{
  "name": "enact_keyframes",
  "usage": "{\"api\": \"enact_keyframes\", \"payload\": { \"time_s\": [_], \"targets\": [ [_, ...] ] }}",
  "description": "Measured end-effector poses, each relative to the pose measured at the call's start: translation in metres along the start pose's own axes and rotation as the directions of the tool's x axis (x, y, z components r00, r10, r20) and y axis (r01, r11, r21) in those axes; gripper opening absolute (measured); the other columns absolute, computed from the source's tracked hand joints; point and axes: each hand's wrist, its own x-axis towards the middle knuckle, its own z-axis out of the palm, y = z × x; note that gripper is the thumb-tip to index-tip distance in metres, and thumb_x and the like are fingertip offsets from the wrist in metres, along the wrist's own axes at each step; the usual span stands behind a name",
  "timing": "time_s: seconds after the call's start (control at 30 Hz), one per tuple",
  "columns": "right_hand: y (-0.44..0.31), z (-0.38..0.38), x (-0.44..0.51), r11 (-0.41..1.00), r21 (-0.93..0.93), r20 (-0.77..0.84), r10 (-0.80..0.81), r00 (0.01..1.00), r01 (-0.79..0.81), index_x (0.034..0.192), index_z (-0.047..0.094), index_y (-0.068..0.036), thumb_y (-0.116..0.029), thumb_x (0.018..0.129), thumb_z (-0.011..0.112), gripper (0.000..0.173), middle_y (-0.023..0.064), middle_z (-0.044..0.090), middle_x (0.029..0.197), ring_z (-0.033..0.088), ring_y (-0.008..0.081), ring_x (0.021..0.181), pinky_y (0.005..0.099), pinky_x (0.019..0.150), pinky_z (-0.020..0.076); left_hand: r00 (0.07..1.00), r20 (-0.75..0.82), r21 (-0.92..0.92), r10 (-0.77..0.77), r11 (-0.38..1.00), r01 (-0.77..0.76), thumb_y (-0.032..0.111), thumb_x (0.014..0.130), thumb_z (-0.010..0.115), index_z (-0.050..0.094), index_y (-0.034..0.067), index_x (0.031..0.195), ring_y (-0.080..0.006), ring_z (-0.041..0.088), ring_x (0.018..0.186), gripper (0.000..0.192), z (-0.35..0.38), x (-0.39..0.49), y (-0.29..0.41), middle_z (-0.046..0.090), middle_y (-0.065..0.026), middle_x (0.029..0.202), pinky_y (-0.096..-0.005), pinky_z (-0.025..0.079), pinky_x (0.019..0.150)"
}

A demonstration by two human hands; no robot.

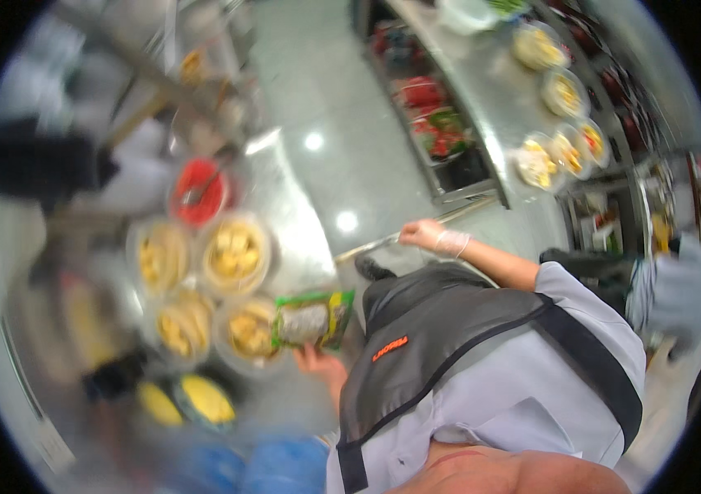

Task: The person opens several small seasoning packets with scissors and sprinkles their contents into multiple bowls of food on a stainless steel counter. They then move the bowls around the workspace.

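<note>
My left hand [319, 363] grips the lower edge of a green plastic packet [308, 321] with a see-through window and pale contents. The packet is beside and partly over a round tub of yellowish chunks [252, 333] on the steel counter at left. My right hand [423, 234] hangs over the floor with its fingers loosely curled and nothing visible in it; clear plastic [453, 243] is around the wrist. More tubs of yellow pieces [234, 253] stand on the counter, beside a container of red food [200, 190] with a metal utensil in it.
A steel counter [480, 74] at upper right holds several bowls of food [537, 163], with red and green packages [440, 133] on a shelf below. Yellow food in dark dishes [207, 398] and blue containers [282, 463] are at lower left. Another person [671, 284] is at far right.
</note>
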Motion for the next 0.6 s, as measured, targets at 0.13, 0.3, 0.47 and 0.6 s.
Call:
{"api": "enact_keyframes", "payload": {
  "time_s": [0.13, 0.3, 0.47, 0.6],
  "targets": [
    [0.047, -0.001, -0.050, 0.998, -0.062, -0.110, -0.002, 0.994, -0.005, 0.100, 0.069, -0.010, -0.037, 0.086, 0.055, 0.034, 0.0163, 0.069, 0.093, 0.065, 0.0353, 0.089, 0.0433, 0.083, 0.0498, 0.974, 0.107, 0.230, 0.198, 0.948, -0.218, 0.016, 0.094, 0.053, 0.058, -0.009, 0.110, -0.0296, 0.055, 0.100, 0.030, -0.008, 0.014, -0.017, 0.056, -0.0203, 0.109, -0.0408, 0.043, 0.089],
    [0.115, 0.000, -0.131, 0.987, 0.122, -0.294, 0.133, 0.947, -0.100, 0.099, 0.068, -0.012, -0.039, 0.088, 0.054, 0.033, 0.0149, 0.069, 0.093, 0.064, 0.0341, 0.086, 0.0432, 0.079, 0.0496, 0.964, 0.150, 0.152, 0.219, 0.958, -0.241, 0.013, 0.093, 0.054, 0.058, -0.008, 0.110, -0.0282, 0.054, 0.101, 0.027, -0.010, 0.059, -0.040, 0.056, -0.0179, 0.107, -0.0411, 0.043, 0.090],
    [0.187, 0.024, -0.225, 0.934, 0.343, -0.482, 0.269, 0.834, -0.103, 0.099, 0.069, -0.012, -0.039, 0.086, 0.056, 0.033, 0.0129, 0.070, 0.090, 0.064, 0.0321, 0.084, 0.0418, 0.077, 0.0494, 0.999, -0.023, -0.255, -0.027, 0.967, 0.021, 0.008, 0.089, 0.058, 0.055, -0.007, 0.116, -0.0278, 0.054, 0.108, 0.031, 0.040, 0.096, -0.058, 0.056, -0.0166, 0.116, -0.0418, 0.042, 0.098],
    [0.246, 0.050, -0.290, 0.880, 0.457, -0.536, 0.390, 0.749, -0.131, 0.098, 0.069, -0.011, -0.039, 0.085, 0.054, 0.034, 0.0131, 0.070, 0.091, 0.065, 0.0324, 0.085, 0.0420, 0.078, 0.0496, 0.986, 0.105, -0.045, 0.130, 0.991, -0.126, 0.007, 0.088, 0.058, 0.055, -0.007, 0.117, -0.0276, 0.054, 0.109, 0.032, 0.082, 0.054, -0.064, 0.056, -0.0166, 0.117, -0.0418, 0.042, 0.098]
  ]
}}
